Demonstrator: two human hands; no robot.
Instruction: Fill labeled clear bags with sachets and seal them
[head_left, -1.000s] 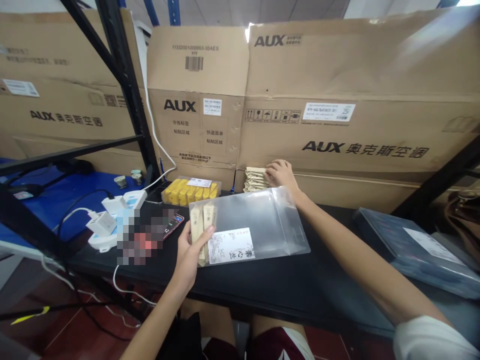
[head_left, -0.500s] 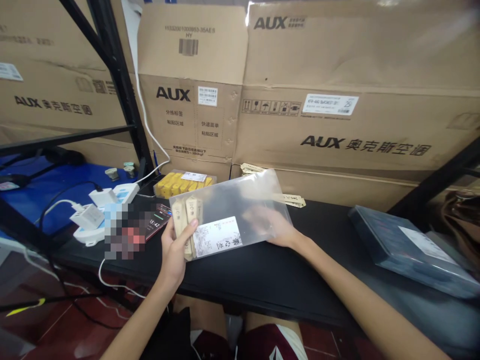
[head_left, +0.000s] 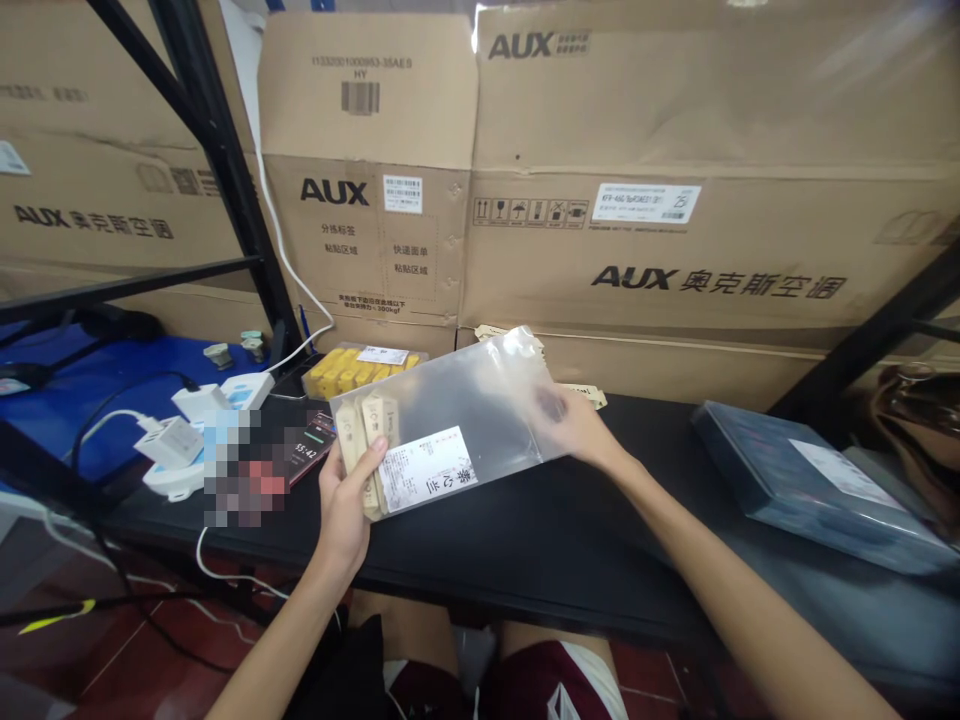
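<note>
Left hand (head_left: 346,505) clasps clear bag (head_left: 495,415) by its edge, bluish case (head_left: 776,475) well apart; right hand (head_left: 581,428), grip unclear

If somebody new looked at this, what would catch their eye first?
Probably the clear plastic bag in the middle, with beige packets at the end gripped by the left hand and the right hand at the other. Next might be the big AUX cardboard across the back, then the yellow packets in front of it.
</note>
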